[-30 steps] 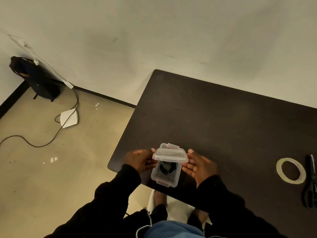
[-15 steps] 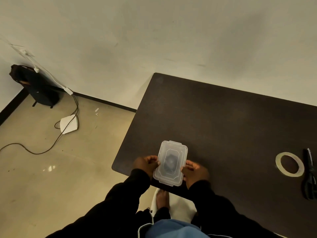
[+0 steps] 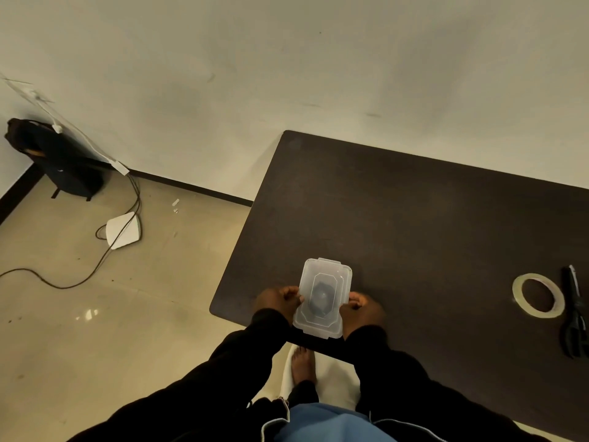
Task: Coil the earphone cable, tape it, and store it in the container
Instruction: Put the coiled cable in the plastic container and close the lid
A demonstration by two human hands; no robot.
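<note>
A small clear plastic container point(image 3: 322, 277) lies on the dark table point(image 3: 414, 224) near its front left corner, with its lid down. The coiled black earphone cable point(image 3: 322, 296) shows dimly through the lid. My left hand point(image 3: 277, 303) grips the container's left side with curled fingers. My right hand point(image 3: 363, 309) grips its right side the same way. The tape on the cable cannot be made out through the plastic.
A roll of clear tape point(image 3: 538, 296) lies at the table's right, with black scissors point(image 3: 577, 317) just beyond it. On the floor to the left are a white device point(image 3: 123, 230) with cables and a black bag point(image 3: 54, 157) by the wall.
The lid, raised a second ago, has come down onto the container. Both hands moved from open beside it to gripping its sides near the front end.
</note>
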